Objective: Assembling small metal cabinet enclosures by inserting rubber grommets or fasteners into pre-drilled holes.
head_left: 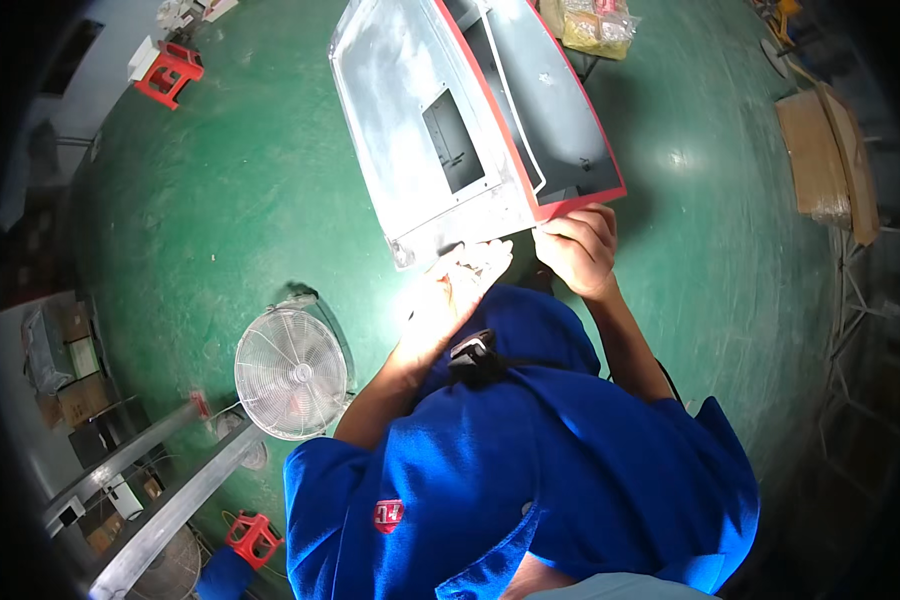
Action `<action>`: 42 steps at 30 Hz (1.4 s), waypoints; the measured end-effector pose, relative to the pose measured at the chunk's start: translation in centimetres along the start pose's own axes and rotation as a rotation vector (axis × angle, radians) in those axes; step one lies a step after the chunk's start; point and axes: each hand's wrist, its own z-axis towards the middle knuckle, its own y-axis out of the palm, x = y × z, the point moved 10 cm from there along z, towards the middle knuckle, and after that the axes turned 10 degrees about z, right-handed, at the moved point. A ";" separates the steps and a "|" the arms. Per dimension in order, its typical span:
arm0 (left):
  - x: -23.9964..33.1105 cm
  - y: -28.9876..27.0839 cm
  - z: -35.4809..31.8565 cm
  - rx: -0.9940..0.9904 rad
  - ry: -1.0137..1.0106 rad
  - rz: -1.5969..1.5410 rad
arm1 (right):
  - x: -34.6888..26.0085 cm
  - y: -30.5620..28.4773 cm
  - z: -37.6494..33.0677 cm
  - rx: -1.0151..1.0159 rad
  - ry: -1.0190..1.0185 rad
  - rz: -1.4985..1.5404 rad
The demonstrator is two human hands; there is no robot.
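Metal housing (400,110) in front of us above the green floor (220,210); its support not visible. Left hand (458,285): palm up, open, carrying small pieces (473,268), kind unclear. Right hand (578,250): fingers curled closed at the housing's near right corner; whether it pinches rim or a small part, we cannot tell. Step, we judge: work at that corner; next move calls for fine finger control. Red-rimmed compartment (555,85): grey inside, pale-edged divider (510,95).

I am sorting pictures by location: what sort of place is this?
Probably a workshop or small factory: it has a green floor, a big fan and a red-edged metal casing.
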 end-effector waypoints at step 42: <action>-17.7 -1.7 9.7 0.475 0.438 0.578 | 46.0 -21.2 -0.8 0.147 1.071 0.683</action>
